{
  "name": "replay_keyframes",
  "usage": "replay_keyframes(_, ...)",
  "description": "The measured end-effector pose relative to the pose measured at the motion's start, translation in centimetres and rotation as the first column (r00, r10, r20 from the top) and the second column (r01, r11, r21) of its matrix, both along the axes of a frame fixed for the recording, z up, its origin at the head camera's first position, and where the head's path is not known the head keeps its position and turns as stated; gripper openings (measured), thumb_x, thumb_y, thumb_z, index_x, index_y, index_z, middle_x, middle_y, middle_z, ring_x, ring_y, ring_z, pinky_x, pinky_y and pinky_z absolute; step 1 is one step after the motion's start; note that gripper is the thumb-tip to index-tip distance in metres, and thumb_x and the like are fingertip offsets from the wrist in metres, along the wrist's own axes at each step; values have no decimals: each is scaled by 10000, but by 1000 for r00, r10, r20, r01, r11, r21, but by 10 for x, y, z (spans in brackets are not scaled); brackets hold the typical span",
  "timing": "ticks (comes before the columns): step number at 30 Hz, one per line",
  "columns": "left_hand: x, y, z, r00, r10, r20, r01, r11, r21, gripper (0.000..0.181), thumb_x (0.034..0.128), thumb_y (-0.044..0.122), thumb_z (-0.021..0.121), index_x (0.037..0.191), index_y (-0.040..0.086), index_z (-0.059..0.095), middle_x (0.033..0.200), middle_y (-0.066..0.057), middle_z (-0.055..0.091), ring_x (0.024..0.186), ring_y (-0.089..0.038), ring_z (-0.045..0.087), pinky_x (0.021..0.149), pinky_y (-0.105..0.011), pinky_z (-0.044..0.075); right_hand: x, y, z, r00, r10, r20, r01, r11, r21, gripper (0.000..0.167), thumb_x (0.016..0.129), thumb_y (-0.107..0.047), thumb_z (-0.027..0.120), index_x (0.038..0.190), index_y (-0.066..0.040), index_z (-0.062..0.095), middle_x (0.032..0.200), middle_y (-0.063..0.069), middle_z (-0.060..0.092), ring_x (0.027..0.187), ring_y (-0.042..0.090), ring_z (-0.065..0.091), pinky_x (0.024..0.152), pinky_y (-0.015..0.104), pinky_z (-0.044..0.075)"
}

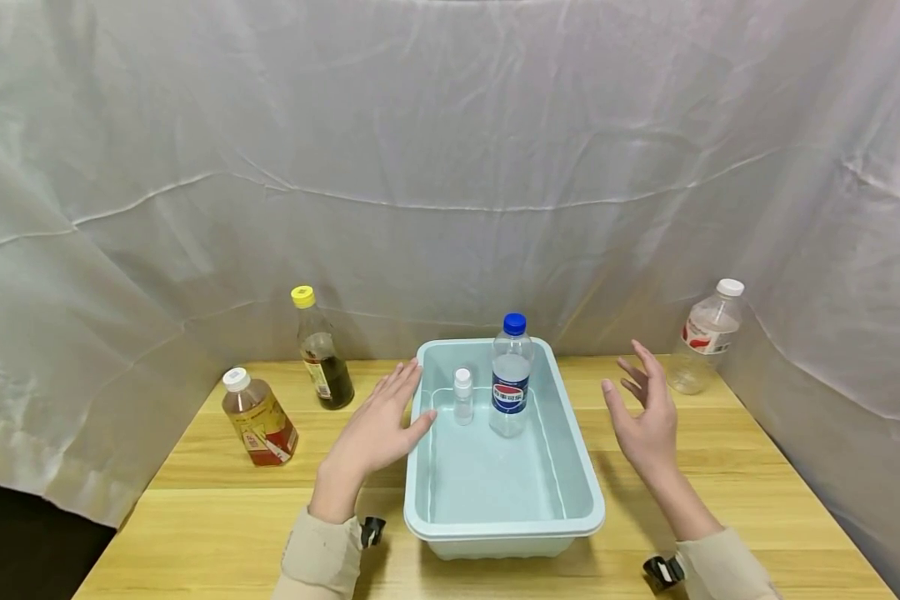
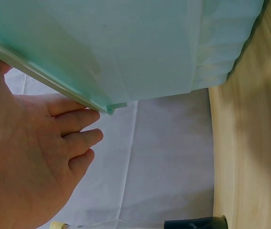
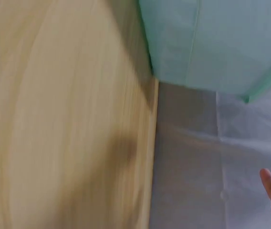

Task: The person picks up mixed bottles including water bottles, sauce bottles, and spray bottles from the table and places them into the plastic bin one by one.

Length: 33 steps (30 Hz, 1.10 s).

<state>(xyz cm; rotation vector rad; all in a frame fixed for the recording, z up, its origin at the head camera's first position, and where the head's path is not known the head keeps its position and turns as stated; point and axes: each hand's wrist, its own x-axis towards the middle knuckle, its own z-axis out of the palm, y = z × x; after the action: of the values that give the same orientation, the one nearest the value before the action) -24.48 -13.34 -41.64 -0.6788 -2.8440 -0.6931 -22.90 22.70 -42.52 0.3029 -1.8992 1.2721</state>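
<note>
A pale blue plastic basin (image 1: 495,483) stands on the wooden table. Inside it, toward the back, are a small clear bottle (image 1: 462,404) with a white cap and a larger clear bottle (image 1: 511,379) with a blue cap and a blue label, both upright. My left hand (image 1: 375,429) lies at the basin's left rim with straight fingers, the thumb reaching over the edge; the left wrist view shows the palm beside the basin wall (image 2: 126,47). Off the basin's right side, my right hand (image 1: 648,421) hangs in the air with loosely spread fingers, holding nothing.
On the left stand a brown bottle (image 1: 261,421) with a white cap and a dark sauce bottle (image 1: 326,367) with a yellow cap. A clear bottle (image 1: 705,337) with a white cap stands at the back right. Grey cloth (image 1: 450,167) hangs behind the table (image 1: 217,525).
</note>
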Motion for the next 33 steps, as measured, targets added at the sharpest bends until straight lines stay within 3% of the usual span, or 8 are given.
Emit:
replay_keyframes(8, 1, 0, 0, 1000, -1, 7, 1, 1000, 0, 797, 1043, 477, 538, 1631, 12, 267, 1722, -83, 153, 1590, -317, 162, 1294, -488, 152, -22, 44, -25, 987, -158, 28, 159, 987, -19, 740, 875, 93, 741, 1548, -52, 468, 1501, 149, 526, 1286, 169, 596, 1047, 131, 467)
replay_keyframes(11, 0, 0, -1, 1000, -3, 2, 3, 1000, 0, 793, 1044, 471, 539, 1628, 7, 270, 1721, -88, 156, 1588, -334, 172, 1293, -499, 161, -29, 59, -28, 979, -205, 17, 205, 978, -27, 776, 859, 55, 780, 1554, -110, 477, 1502, 95, 532, 1296, 194, 588, 1061, 165, 472)
replay_keyframes(22, 0, 0, 1, 1000, -8, 4, 8, 1000, -1, 796, 1045, 475, 534, 1629, 4, 266, 1721, -88, 151, 1588, -327, 167, 1292, -505, 166, -44, 100, -18, 952, -302, 51, 306, 948, -85, 780, 891, -73, 788, 1582, -126, 428, 1590, 36, 428, 1387, 218, 520, 1165, 248, 410)
replay_keyframes(26, 0, -1, 1, 1000, -7, 7, 7, 1000, -1, 798, 1046, 477, 535, 1630, 7, 263, 1722, -84, 148, 1591, -315, 159, 1294, -491, 152, -52, 112, -15, 939, -336, 77, 342, 935, -93, 775, 904, -126, 778, 1588, -198, 421, 1587, -2, 425, 1372, 180, 506, 1166, 250, 398)
replay_keyframes(29, 0, -1, 0, 1000, -6, 6, 6, 1000, 3, 792, 1046, 467, 543, 1630, 10, 265, 1721, -84, 152, 1591, -316, 158, 1293, -493, 151, -59, 121, -13, 925, -373, 71, 378, 921, -89, 759, 898, -142, 777, 1578, -194, 441, 1570, -6, 447, 1355, 201, 513, 1154, 249, 408)
replay_keyframes(33, 0, 0, 0, 1000, -3, 6, 3, 1000, 2, 792, 1045, 466, 545, 1631, 13, 264, 1721, -81, 151, 1592, -308, 153, 1293, -485, 145, -69, 133, -10, 922, -385, 42, 388, 917, -92, 747, 883, -108, 778, 1559, -146, 463, 1570, 30, 448, 1358, 287, 512, 1184, 284, 404)
